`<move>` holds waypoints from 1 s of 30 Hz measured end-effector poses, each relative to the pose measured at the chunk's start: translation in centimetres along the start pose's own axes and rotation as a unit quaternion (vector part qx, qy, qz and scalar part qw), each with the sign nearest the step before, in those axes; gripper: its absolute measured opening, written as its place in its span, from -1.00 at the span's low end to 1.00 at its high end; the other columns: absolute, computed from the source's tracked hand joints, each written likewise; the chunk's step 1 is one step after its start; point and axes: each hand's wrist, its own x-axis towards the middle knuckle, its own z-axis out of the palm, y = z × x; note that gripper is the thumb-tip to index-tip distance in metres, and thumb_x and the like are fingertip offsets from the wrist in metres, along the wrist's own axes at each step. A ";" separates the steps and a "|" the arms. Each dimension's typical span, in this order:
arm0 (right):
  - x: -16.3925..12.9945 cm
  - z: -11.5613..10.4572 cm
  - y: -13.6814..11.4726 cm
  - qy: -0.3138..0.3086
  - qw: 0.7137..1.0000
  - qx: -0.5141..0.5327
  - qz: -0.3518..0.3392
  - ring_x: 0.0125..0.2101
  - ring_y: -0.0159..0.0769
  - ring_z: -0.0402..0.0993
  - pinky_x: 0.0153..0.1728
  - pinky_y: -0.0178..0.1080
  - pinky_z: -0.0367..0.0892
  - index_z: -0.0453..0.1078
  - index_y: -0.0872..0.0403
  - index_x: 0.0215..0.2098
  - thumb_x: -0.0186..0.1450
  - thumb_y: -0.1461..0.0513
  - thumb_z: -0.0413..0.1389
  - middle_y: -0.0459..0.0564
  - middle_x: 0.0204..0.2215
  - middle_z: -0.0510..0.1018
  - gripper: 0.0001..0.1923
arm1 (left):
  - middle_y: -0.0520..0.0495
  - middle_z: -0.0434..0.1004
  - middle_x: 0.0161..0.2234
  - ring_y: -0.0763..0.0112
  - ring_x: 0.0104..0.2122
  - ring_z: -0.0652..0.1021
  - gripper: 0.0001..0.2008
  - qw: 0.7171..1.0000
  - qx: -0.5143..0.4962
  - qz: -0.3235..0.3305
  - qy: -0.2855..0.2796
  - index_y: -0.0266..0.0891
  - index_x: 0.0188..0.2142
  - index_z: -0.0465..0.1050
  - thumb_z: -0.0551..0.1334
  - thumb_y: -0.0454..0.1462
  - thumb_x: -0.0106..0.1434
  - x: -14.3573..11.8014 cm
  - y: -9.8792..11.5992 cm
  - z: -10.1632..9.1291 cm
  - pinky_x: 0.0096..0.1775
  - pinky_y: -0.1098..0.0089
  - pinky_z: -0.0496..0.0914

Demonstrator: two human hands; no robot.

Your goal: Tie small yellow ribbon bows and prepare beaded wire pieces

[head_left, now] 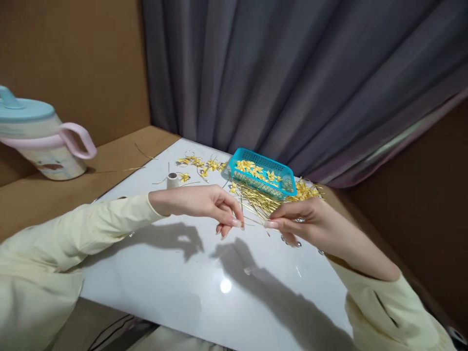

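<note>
My left hand (219, 207) is held above the white board with thumb and forefinger pinched together. Facing it, my right hand (302, 219) also pinches thumb and forefinger, a short gap away. Whatever lies in either pinch is too thin or hidden to make out; a faint fine line shows near the left fingertips. Just behind my right fingers lies a bundle of gold wire stems (258, 197). Yellow flowers (248, 167) fill part of a blue perforated basket (268, 158) beyond the stems. A white spool (173, 181) stands behind my left wrist.
More yellow flowers with wire (204, 165) lie along the board's far left, and another heap (305, 190) sits right of the basket. A tumbler (54, 141) with a pink handle stands on the brown table at left. A grey curtain (234, 73) hangs behind.
</note>
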 end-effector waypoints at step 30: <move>-3.3 -2.8 6.5 0.057 0.990 -0.022 0.123 -0.67 -0.40 0.26 -0.59 -0.29 0.17 0.42 0.08 -0.47 0.23 -0.08 0.08 -0.06 -0.66 0.40 -0.59 | -0.03 0.59 -0.44 0.46 -0.43 0.53 -0.81 0.970 0.202 -0.053 0.124 -0.29 -0.37 0.45 0.13 -0.23 0.26 -3.5 -6.1 -4.3 -0.37 0.52 0.30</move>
